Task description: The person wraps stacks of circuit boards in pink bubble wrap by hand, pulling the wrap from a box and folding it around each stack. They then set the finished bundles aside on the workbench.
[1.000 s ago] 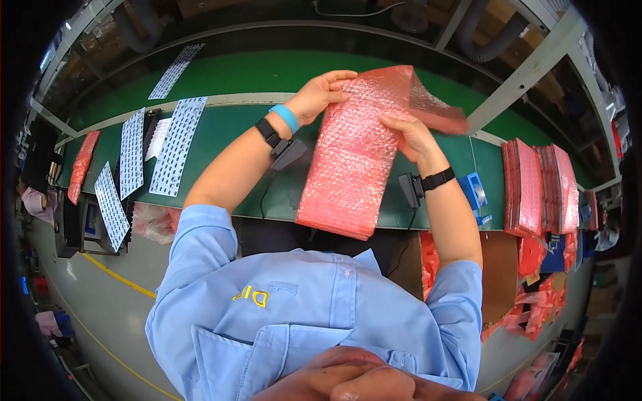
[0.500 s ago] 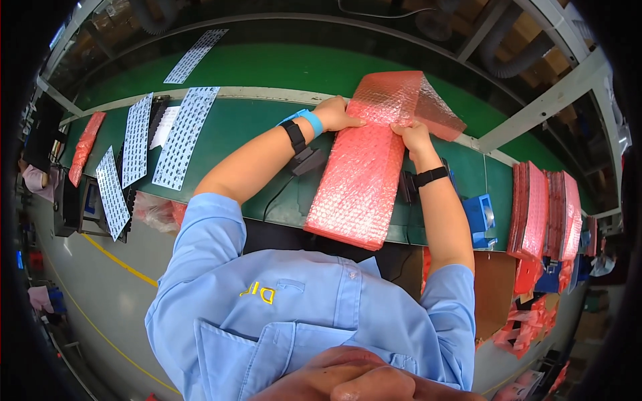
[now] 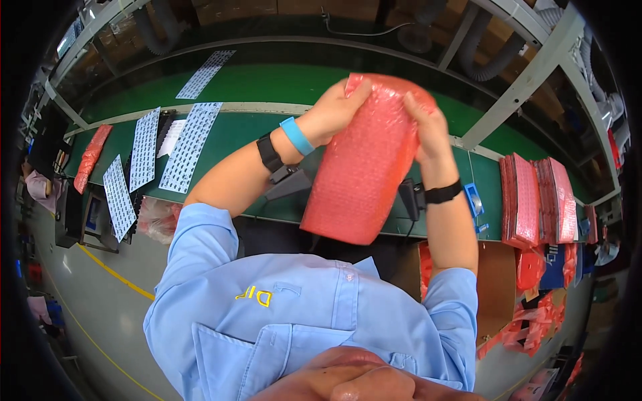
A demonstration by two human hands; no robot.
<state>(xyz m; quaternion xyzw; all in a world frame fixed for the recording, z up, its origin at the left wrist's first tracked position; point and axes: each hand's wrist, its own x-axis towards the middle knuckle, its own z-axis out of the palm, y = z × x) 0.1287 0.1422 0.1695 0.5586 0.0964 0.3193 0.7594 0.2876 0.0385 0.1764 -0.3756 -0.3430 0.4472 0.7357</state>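
A pink bubble-wrap bag is raised off the green workbench, its near end hanging over the front edge. At the bag's far left corner, my left hand is closed with the thumb on top. My right hand, a little blurred, grips the far right side, its thumb also lying over the wrap. The bag's far end is folded over between the two hands. Whatever lies inside the bag is hidden. Black straps circle both wrists, and a blue band sits on the left one.
White printed sheets lean at the left, near a narrow pink wrapped bundle. Stacked pink bubble-wrap packs stand at the bench's right end. Closer in is a blue fixture. Below the bench is a cardboard box.
The bag has risen from the bench toward me, and its loose far flap is now folded down. Both hands have lifted with it, the right one shifting outward to the bag's side.
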